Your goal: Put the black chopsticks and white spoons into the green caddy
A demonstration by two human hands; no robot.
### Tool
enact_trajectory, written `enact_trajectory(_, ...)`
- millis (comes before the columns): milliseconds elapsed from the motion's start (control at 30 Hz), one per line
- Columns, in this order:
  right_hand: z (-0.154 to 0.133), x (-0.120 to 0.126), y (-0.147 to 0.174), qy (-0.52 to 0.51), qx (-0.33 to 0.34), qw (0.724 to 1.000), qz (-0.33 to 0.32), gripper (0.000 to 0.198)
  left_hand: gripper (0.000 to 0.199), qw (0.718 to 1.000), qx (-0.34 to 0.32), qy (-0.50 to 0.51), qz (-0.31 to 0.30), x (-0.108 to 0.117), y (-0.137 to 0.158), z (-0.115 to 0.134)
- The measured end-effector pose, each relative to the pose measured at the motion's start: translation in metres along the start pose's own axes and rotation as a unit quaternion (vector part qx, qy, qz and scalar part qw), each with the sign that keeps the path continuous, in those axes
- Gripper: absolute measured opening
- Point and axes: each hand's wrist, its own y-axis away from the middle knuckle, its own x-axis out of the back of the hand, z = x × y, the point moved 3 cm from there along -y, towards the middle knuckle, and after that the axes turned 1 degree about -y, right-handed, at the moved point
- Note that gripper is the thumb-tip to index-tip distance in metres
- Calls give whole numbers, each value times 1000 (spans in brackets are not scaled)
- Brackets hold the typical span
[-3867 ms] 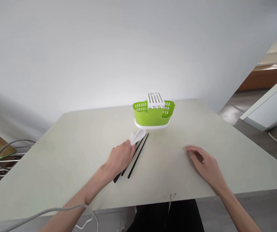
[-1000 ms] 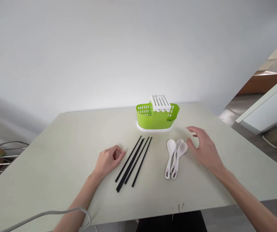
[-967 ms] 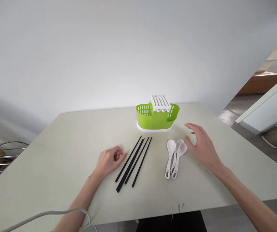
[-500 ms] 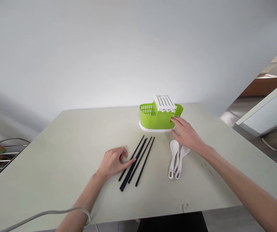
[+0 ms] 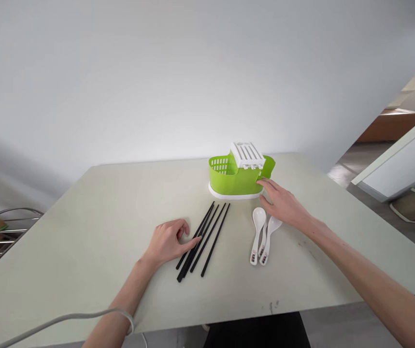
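My left hand (image 5: pixel 170 241) rests on the table, fingers loosely curled and thumb stretched out across several black chopsticks (image 5: pixel 210 245). Thumb and forefinger stand apart, with nothing gripped between them. The chopsticks lie side by side, slanting away from me, some of them crossing. My right hand (image 5: pixel 283 203) reaches to the right end of a green cutlery holder (image 5: pixel 234 182) with a white slotted top. Its fingertips are at the holder's front side, stretched out, with the thumb apart below. Just under that hand lie white spoons (image 5: pixel 259 220), partly overlapping, handles toward me.
The pale table (image 5: pixel 127 193) meets a white wall (image 5: pixel 156 87) at its back edge. A grey cable (image 5: pixel 69 316) loops over my left forearm. A metal rack (image 5: pixel 9 232) stands beyond the left edge, a white cabinet panel (image 5: pixel 399 154) beyond the right.
Under my left thumb, the chopsticks have shifted slightly, one now crossing others at the left. My right hand stays at the holder, nearly unchanged. The view has moved a little.
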Motion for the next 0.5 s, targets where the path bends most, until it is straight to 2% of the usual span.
enact_trajectory(200, 1, 2, 5, -13, 1, 1000, -1, 47, 37, 1000, 13, 20, -12, 4, -1, -5)
enact_trajectory(367, -1, 6, 11, -25, 8, 999, -27, 48, 31, 998, 27, 25, -46, 11, -5, -2)
enact_trajectory(500, -2, 17, 21, -46, 7, 999, 16, 54, 30, 997, 57, 2, -52, 21, -8, 2)
